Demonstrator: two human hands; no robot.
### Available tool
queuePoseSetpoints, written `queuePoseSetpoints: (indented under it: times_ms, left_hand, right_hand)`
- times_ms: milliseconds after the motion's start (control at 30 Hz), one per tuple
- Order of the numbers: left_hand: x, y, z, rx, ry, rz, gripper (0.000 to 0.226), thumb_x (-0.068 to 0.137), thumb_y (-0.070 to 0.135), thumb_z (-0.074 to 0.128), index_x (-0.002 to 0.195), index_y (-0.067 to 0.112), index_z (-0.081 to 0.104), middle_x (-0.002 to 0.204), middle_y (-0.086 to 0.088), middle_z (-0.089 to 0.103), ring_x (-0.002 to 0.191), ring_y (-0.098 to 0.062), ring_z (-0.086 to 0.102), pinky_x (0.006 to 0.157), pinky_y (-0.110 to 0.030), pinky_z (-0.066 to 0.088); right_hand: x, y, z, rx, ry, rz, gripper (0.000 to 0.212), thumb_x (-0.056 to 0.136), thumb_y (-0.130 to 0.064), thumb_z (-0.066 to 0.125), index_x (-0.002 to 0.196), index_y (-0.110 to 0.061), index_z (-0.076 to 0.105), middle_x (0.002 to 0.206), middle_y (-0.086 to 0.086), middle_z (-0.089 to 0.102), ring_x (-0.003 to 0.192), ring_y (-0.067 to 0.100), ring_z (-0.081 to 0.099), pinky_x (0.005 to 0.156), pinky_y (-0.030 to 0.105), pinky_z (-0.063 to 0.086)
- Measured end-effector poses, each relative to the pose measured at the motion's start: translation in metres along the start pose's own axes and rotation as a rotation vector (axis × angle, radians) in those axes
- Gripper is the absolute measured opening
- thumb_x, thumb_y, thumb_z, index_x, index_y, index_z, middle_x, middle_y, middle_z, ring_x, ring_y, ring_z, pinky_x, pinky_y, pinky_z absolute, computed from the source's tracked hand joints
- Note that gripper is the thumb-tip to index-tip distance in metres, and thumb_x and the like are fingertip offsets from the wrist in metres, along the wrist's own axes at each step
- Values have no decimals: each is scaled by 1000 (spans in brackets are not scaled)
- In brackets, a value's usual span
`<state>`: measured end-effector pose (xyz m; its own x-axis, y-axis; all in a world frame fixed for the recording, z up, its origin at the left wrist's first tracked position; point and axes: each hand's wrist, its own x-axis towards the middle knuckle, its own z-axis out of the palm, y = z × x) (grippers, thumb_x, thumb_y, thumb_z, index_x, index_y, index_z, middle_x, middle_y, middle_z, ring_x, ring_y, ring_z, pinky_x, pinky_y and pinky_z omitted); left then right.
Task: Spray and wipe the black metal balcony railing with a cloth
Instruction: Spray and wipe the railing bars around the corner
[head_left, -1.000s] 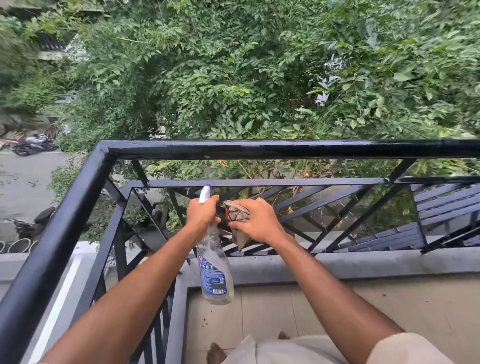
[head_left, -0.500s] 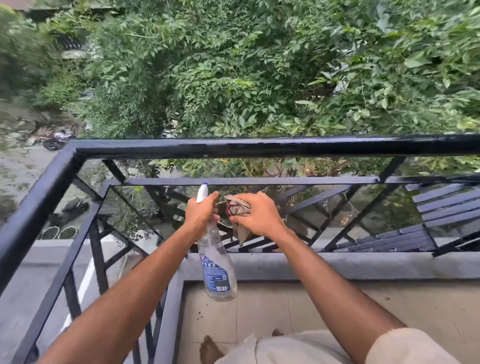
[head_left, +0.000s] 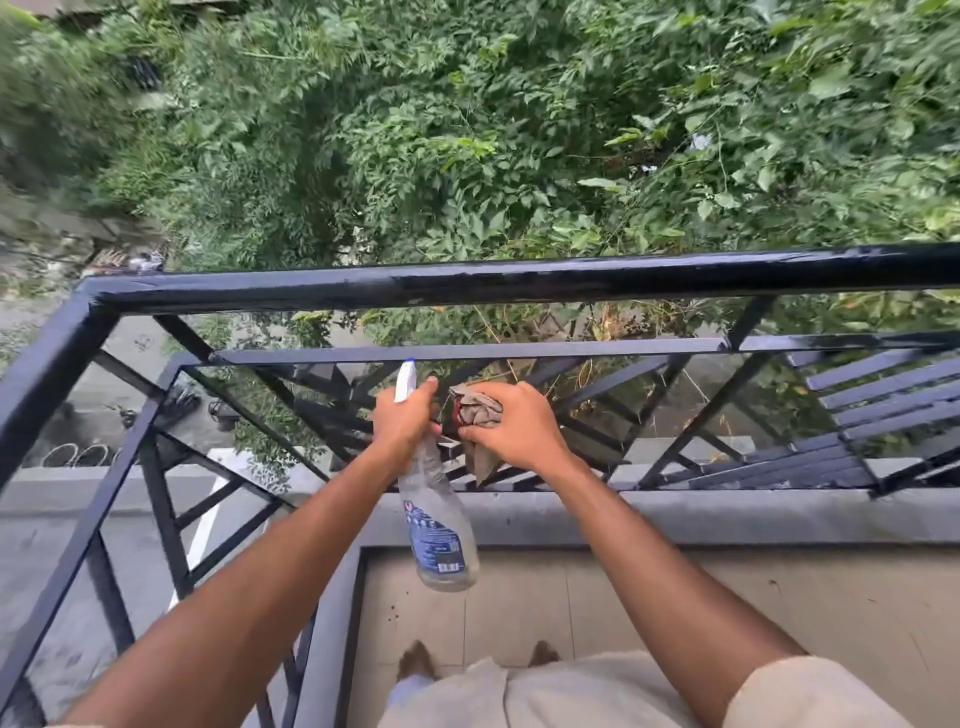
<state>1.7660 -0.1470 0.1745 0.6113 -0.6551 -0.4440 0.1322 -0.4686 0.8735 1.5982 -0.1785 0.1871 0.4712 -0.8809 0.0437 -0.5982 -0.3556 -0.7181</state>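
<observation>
Dense green foliage (head_left: 467, 130) fills the upper half of what we see, beyond and below a balcony. Across the middle runs the black metal railing (head_left: 519, 283). Its thick top bar is glossy, and at the left a corner turns it back toward us. Under that bar we see a thinner rail and slanted bars set in a geometric pattern. The railing stands on a grey concrete ledge (head_left: 753, 512). Inside the ledge lies a pale tiled floor (head_left: 519, 608), where we make out two bare feet (head_left: 415, 662) near the bottom edge.

Both hands are held out close together, below the top bar and in front of the slanted bars. The left hand (head_left: 402, 423) has its fingers (head_left: 423, 397) curled round the neck of a clear spray bottle (head_left: 439, 525). The white nozzle sticks up above the hand, and the body with its blue label hangs down across the ledge. The right hand (head_left: 514, 431) grips a bunched brownish cloth (head_left: 478, 410), fingers wrapped over it, with a tail of fabric hanging beneath. We cannot tell whether the cloth touches the bars behind it.

Far below at the left we see what look like wheels (head_left: 78, 454) on grey ground.
</observation>
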Motion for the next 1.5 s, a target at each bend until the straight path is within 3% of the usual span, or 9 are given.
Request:
queuePoseSetpoints:
  times_ms: [133, 300, 500, 667, 833, 1000, 1233, 1367, 1500]
  left_hand:
    - [-3, -2, 9, 45, 29, -3, 25, 97, 28, 70, 102, 6, 62, 85, -11, 71, 49, -18, 61, 56, -33, 51]
    - [-7, 2, 19, 30, -97, 35, 22, 97, 26, 71, 95, 5, 67, 78, -6, 70, 51, -14, 61, 56, -33, 54]
    - [-9, 4, 21, 103, -70, 107, 22, 101, 19, 64, 82, 13, 55, 71, -6, 62, 52, -19, 61, 61, -37, 53]
    - [-8, 9, 21, 70, -228, 55, 23, 97, 25, 71, 97, 2, 68, 87, -14, 77, 59, -22, 68, 66, -39, 61]
    - [-5, 9, 22, 172, -229, 72, 24, 94, 29, 70, 80, 11, 61, 69, -6, 70, 49, -21, 65, 61, -34, 57]
    - [-2, 11, 22, 166, -402, 47, 25, 90, 30, 74, 82, 8, 67, 72, -8, 74, 47, -23, 62, 60, -34, 54]
    - [5, 18, 21, 214, -442, 88, 22, 93, 26, 70, 80, 9, 63, 73, -8, 70, 51, -24, 62, 58, -32, 49]
    - [6, 19, 26, 233, -558, 77, 24, 89, 28, 73, 84, 6, 66, 77, -10, 71, 46, -20, 60, 57, -40, 55]
    - [4, 22, 34, 277, -573, 72, 28, 89, 32, 73, 90, 6, 64, 79, -12, 67, 37, -17, 55, 44, -24, 42]
  right_hand:
    - [-3, 5, -7, 12, 31, 28, 50, 74, -34, 87, 122, -32, 73, 111, -3, 75, 100, 20, 60, 83, 30, 47]
    - [-5, 7, -12, 3, 74, 83, 55, 75, -34, 87, 127, -29, 70, 113, 2, 73, 106, 23, 59, 91, 37, 50]
    - [-8, 4, -13, -31, 128, 130, 53, 73, -35, 88, 123, -31, 72, 109, -1, 75, 100, 22, 62, 87, 36, 51]
    - [-10, -4, -8, -36, 180, 158, 52, 70, -35, 88, 120, -34, 73, 105, -7, 77, 95, 19, 65, 83, 33, 52]
    - [-18, -11, -2, -82, 211, 210, 51, 70, -35, 88, 119, -34, 73, 102, -7, 77, 93, 19, 64, 81, 32, 52]
    - [-22, -16, -1, -118, 273, 264, 52, 68, -35, 89, 118, -37, 73, 103, -10, 76, 94, 16, 64, 84, 29, 52]
    - [-25, -19, 2, -139, 331, 342, 54, 67, -41, 88, 118, -37, 72, 100, -11, 75, 94, 17, 62, 85, 35, 54]
    - [-29, -22, 2, -156, 364, 356, 56, 65, -45, 84, 119, -39, 70, 100, -12, 75, 94, 17, 64, 85, 37, 55]
    - [-37, -21, -3, -142, 419, 397, 52, 67, -38, 87, 116, -37, 73, 99, -11, 76, 92, 14, 68, 84, 33, 56]
